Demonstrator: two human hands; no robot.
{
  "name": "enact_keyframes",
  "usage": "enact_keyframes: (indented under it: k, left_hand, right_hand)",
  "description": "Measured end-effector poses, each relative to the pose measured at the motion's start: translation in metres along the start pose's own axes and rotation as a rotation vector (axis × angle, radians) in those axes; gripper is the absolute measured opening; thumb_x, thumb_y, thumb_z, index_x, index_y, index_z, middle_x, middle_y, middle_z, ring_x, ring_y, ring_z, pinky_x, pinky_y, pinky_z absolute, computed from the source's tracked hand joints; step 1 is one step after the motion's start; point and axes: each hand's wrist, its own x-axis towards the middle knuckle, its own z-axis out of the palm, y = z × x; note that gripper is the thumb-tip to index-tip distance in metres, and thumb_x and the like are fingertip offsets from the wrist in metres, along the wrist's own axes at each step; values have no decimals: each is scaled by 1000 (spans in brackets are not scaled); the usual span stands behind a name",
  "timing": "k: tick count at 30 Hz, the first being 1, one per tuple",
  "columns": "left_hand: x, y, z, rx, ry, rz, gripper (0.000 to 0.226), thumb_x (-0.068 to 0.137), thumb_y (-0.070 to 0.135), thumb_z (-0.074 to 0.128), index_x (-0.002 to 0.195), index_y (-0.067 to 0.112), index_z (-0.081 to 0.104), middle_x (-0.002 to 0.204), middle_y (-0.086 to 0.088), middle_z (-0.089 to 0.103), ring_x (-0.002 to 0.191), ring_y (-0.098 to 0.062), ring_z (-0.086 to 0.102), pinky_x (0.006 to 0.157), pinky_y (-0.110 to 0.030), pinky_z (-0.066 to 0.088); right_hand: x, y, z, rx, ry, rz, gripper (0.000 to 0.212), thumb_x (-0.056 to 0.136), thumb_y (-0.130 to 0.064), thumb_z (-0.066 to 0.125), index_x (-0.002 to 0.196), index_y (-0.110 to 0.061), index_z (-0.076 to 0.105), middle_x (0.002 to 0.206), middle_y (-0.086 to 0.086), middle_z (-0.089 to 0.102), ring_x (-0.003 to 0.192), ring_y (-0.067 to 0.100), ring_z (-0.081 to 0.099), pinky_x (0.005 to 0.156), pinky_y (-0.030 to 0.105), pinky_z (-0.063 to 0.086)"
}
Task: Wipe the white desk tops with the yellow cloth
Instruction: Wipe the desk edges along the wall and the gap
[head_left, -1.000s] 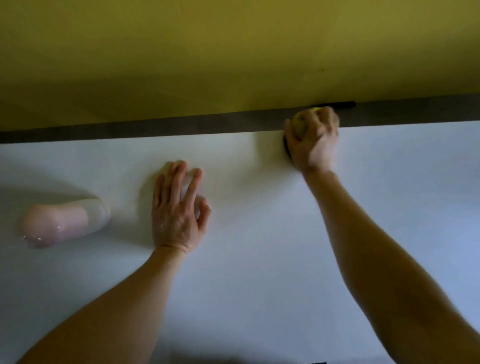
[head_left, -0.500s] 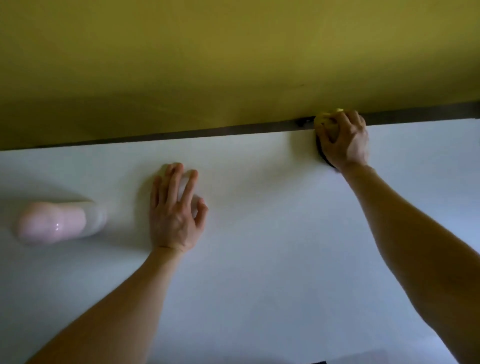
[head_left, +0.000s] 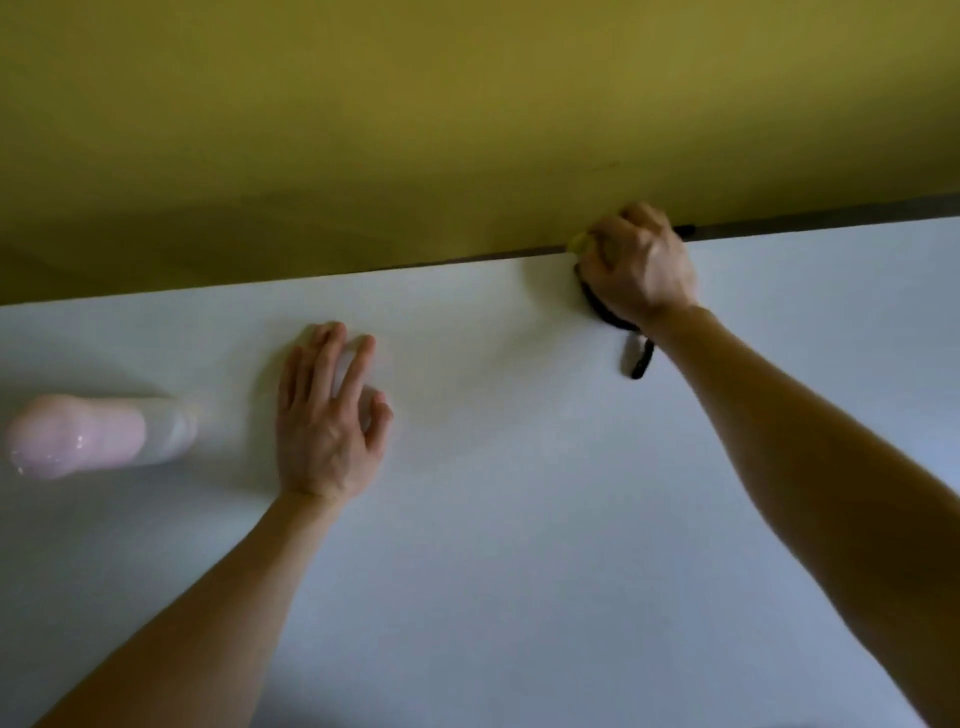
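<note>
Right hand (head_left: 636, 267) fisted round the cloth (head_left: 577, 242), pressing it at the far edge of the desk (head_left: 519, 519); left hand (head_left: 324, 421) flat, fingers spread, likely bracing the reach; bottle (head_left: 78, 441) lies well aside.

Left grip (head_left: 327, 421) flat, splayed; right grip (head_left: 636, 265) curled tight.

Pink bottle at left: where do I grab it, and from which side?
Likely from above with the left hand, pinching across the pink bottle at its narrower whitish end. It lies on its side on the desk, long axis left-right, and the pink end bulges.
</note>
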Motion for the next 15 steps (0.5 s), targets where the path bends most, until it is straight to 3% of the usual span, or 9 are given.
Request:
enact_keyframes:
  k: [2, 5, 7, 10, 12, 15]
  left_hand:
    - [-2, 3, -1, 6, -3, -1, 56, 106, 28, 51, 159, 11, 54, 171, -20, 40, 162, -39, 35, 128, -62, 31]
    - [1, 6, -4, 105, -42, -4, 55, 106, 27, 50, 159, 14, 55, 171, -20, 41, 161, -40, 34, 128, -62, 30]
    - [3, 19, -10, 181, -93, -56, 55, 105, 26, 47, 160, 19, 54, 170, -18, 42, 160, -39, 36, 128, -61, 30]
    - [9, 64, -9, 222, -112, -112, 52, 106, 26, 47, 158, 20, 55, 163, -16, 48, 155, -37, 42, 127, -59, 31]
    - [15, 111, -2, 197, -100, -91, 51, 108, 29, 50, 157, 19, 55, 162, -17, 50, 154, -37, 44, 126, -59, 31]
    - [45, 180, 20, 116, -71, -67, 52, 110, 36, 54, 161, 24, 53, 163, -15, 49, 155, -37, 43, 127, -59, 30]
  right_hand:
    - [-12, 57, -29, -31, 17, 153, 33, 98, -34, 55, 95, -7, 74, 99, 21, 63, 93, 44, 61, 71, 50, 55]
    - [-5, 31, -14, -52, 54, 287, 31, 90, -27, 52, 86, -4, 71, 93, 25, 62, 85, 46, 61, 72, 48, 52]
    - [6, -36, 8, 0, -30, 136, 29, 90, -27, 52, 88, -5, 71, 95, 24, 63, 85, 45, 62, 75, 47, 51]
    - [20, -123, 22, 60, -299, -85, 34, 100, -33, 49, 111, -12, 72, 115, 17, 64, 103, 40, 62, 82, 41, 47]
    - [22, -118, 20, 139, -368, -163, 34, 102, -34, 50, 117, -12, 71, 117, 17, 64, 107, 39, 61, 81, 39, 45]
    - [12, -19, 1, 200, -168, -165, 26, 101, -32, 57, 101, -10, 71, 98, 17, 65, 91, 40, 63, 71, 41, 49]
